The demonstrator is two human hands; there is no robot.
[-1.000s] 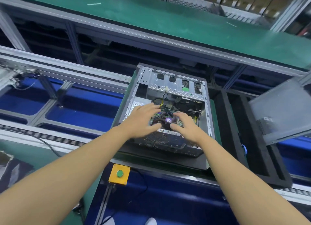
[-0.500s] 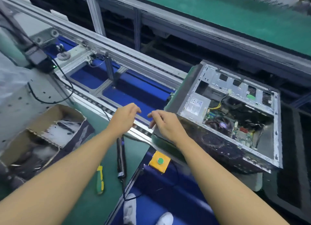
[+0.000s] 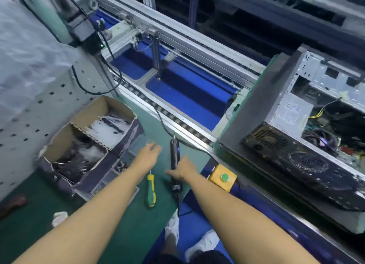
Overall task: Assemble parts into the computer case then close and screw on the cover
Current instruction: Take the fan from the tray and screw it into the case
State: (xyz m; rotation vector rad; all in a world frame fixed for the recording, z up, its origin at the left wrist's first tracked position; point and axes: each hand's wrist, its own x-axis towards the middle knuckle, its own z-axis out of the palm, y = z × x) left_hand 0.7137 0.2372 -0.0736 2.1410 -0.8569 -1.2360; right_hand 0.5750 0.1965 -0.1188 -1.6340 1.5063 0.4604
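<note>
Both hands are moving away from the computer case (image 3: pixel 292 125) and coming down to the left, onto the green bench (image 3: pixel 142 228), while the view is swinging that way too. The left arm is stretching forward almost straight, and the left hand (image 3: pixel 148 156) is hovering palm down with its fingers extended and close together over a clear compartment tray (image 3: pixel 138 143) lying just beside a cardboard box (image 3: pixel 87 125). It is holding nothing.

The right arm is angling in from the right, and the right hand (image 3: pixel 182 169) is lying across a black electric screwdriver (image 3: pixel 174 151) that is resting on the bench with its cable trailing off both ends. Its thumb (image 3: pixel 168 173) is sticking out to the left of the tool and the fingers are sitting to the right. Blur is hiding whether they are curling round it.

A yellow-and-green screwdriver (image 3: pixel 151 194) is lying between the two forearms, untouched. The computer case is sitting open on the conveyor at the right, well apart from both hands, with its wiring and power supply showing. A yellow button box (image 3: pixel 219 181) is sitting near the right wrist.
</note>
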